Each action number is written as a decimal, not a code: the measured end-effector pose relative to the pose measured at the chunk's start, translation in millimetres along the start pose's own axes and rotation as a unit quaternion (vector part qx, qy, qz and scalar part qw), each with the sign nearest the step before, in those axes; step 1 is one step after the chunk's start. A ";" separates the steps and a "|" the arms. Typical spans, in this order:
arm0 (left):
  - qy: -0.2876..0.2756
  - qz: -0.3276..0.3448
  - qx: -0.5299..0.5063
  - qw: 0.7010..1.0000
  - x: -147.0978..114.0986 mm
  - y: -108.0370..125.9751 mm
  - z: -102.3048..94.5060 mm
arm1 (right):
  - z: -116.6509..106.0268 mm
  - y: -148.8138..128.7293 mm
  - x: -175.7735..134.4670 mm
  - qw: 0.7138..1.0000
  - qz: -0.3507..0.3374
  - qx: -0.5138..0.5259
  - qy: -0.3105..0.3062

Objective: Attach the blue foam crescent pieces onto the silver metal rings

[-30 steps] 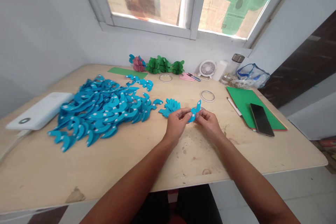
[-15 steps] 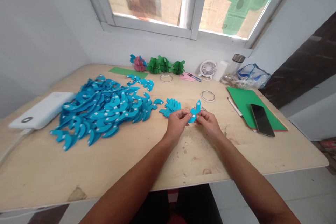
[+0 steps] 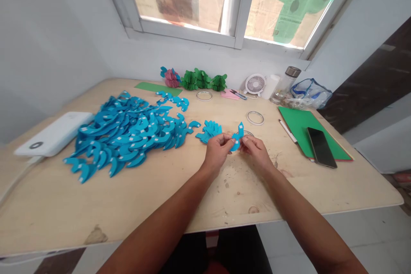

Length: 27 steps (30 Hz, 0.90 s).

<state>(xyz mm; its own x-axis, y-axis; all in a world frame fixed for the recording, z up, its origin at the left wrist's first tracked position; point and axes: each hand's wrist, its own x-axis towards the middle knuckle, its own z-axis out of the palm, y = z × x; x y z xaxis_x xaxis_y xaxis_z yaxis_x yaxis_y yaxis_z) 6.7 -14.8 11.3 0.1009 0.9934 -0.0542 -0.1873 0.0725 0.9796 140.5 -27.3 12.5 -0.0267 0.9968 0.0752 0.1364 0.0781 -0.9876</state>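
Both hands — left hand [image 3: 217, 150], right hand [image 3: 256, 150] — pinched one blue paper cutout [image 3: 237, 136]. A small fanned stack [image 3: 209, 130] lay finished; the large loose pile [image 3: 128, 130] remained unassembled.

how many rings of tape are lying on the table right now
3: one tape ring near the green paper decorations, one left of the green folder, one partly hidden behind the hands.

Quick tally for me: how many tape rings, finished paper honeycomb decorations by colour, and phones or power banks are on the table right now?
Tape rings: 3, the third partly hidden behind the blue cutout held by the left hand and right hand
Green decorations: 3
Pink decoration: 1
Phone: 1
Power bank: 1
Total: 9
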 end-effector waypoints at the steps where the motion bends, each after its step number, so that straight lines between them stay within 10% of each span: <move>1: -0.002 -0.001 -0.003 1.000 -0.2 0.3 -0.1 | 0.5 -0.2 -0.1 1.000 -0.001 -0.004 0.002; 27: -0.001 -0.046 -0.116 0.992 1.8 5.7 -0.3 | 6.2 -2.1 -5.0 0.993 -0.015 -0.098 -0.061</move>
<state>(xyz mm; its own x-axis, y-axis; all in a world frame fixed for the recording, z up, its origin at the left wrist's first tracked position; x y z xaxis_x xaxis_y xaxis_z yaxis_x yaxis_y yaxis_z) 5.6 -12.6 16.7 0.1297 0.9814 -0.1416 -0.3974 0.1823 0.8993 134.1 -32.5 13.3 -0.1523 0.9855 0.0749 0.3244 0.1215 -0.9381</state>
